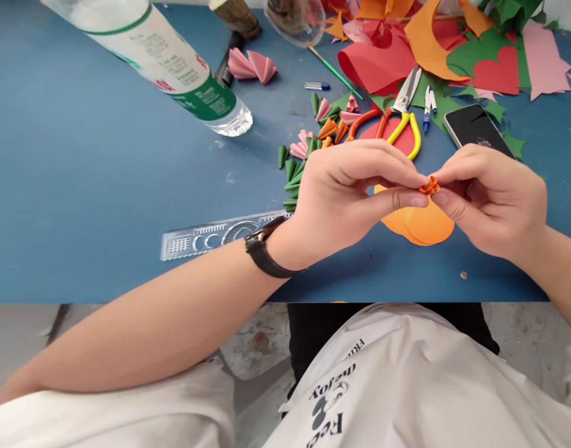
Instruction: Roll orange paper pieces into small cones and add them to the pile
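Observation:
My left hand (355,193) and my right hand (491,199) meet above the blue table (80,186). Both pinch a small rolled orange paper piece (429,185) between thumb and fingertips. My left wrist carries a dark watch (267,252). Directly under the hands lie orange paper circles (420,224). Just beyond my left hand is a heap of small folded paper cones (313,140) in green, pink and orange.
A plastic water bottle (173,62) lies tilted at the back left. A clear stencil ruler (211,236) rests near my left wrist. Yellow-handled scissors (404,109), pens (428,106), a phone (476,127), a green paintbrush (334,71) and coloured paper scraps (453,50) crowd the back right.

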`<state>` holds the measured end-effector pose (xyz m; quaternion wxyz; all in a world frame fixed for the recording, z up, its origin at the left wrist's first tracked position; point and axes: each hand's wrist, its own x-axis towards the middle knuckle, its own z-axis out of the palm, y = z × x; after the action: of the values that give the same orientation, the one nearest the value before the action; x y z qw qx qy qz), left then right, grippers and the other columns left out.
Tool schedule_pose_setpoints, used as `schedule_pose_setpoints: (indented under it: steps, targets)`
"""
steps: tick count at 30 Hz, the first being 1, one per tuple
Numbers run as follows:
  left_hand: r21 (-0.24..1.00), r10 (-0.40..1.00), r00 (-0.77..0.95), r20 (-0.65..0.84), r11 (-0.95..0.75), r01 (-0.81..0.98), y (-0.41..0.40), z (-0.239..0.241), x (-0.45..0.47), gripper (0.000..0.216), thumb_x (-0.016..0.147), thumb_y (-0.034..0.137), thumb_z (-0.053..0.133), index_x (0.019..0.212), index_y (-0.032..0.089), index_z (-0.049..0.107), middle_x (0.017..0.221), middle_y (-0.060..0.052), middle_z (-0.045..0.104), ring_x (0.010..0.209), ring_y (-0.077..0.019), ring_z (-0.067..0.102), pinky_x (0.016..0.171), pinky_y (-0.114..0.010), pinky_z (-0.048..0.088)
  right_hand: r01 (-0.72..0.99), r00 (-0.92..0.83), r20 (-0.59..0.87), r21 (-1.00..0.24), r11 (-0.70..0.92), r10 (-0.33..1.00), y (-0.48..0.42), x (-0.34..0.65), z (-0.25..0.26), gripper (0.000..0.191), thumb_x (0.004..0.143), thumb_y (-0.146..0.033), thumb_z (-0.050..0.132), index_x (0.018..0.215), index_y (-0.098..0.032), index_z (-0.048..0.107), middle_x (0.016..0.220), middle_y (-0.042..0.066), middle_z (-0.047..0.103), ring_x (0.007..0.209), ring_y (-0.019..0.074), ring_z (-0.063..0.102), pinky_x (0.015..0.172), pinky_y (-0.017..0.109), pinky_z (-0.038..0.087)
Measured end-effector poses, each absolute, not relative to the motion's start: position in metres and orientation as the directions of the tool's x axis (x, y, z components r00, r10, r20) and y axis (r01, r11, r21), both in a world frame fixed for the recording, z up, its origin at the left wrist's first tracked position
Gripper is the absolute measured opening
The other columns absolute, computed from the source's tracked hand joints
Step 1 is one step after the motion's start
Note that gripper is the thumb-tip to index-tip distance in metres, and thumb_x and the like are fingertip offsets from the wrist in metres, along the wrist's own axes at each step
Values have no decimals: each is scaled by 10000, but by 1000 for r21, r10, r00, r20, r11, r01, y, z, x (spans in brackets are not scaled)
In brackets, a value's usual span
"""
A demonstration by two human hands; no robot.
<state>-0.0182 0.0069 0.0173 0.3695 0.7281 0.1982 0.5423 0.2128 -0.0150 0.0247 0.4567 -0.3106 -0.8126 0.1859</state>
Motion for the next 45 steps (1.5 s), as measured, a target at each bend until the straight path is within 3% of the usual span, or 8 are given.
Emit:
schedule_pose_setpoints:
  steps: [5,11,18,28,35,40,43,45]
  targets:
    - [762,714,281,642,-637,-122,7,13,-16,241,903,507,959,1002,301,880,916,10,871,790,-178,833,710,-332,741,327,-439,677,-492,807,591,-13,213,27,146,1044,-217,737,1151,-311,772,886,16,779,741,187,703,578,345,535]
    - [767,718,291,632,-633,-103,5,14,-15,163,930,422,950,935,283,864,914,0,854,820,-181,825,733,-342,747,408,-444,710,-383,829,546,-15,212,28,168,1053,-201,714,1160,-305,790,964,30,809,742,182,720,593,343,570]
    - [777,722,295,626,-609,-158,-1,11,-15,81,948,208,910,926,245,842,962,-23,859,902,-172,848,777,-290,743,432,-432,748,-320,843,505,-17,208,27,185,1005,-131,740,1136,-257,775,953,47,791,756,182,744,656,337,624]
    - [798,754,273,597,-592,-111,-4,8,-13,132,911,112,905,888,227,842,1007,-26,873,884,-151,844,757,-243,727,448,-391,743,-362,817,544,-16,206,23,128,1008,-161,745,1058,-278,735,735,-22,654,647,154,635,562,313,519]
    - [802,749,288,597,-569,-181,-1,3,-13,129,927,173,904,951,289,854,1029,-25,873,960,-195,856,824,-329,774,433,-402,776,-306,848,486,-12,208,21,155,999,-149,790,1069,-268,721,733,-37,641,644,148,632,573,306,494]
    - [879,818,325,474,-462,-120,-2,9,-14,149,939,271,916,907,213,782,1040,-35,859,1052,-219,854,907,-367,768,478,-435,710,-339,810,554,-13,208,24,113,1034,-183,777,1071,-288,754,753,-10,649,702,178,659,646,344,546]
    - [883,829,326,454,-468,-38,4,15,-18,295,961,378,922,873,206,699,928,-22,809,1003,-203,835,806,-308,730,468,-475,650,-383,796,593,-9,210,27,93,1032,-321,815,1092,-259,778,798,18,678,735,201,671,658,369,552]
    - [839,799,310,515,-544,10,14,16,-24,353,957,455,929,902,201,690,912,-16,802,849,-150,776,688,-277,670,489,-477,603,-423,763,640,-5,214,28,120,1073,-363,757,1071,-248,794,791,20,689,699,190,640,643,368,529]
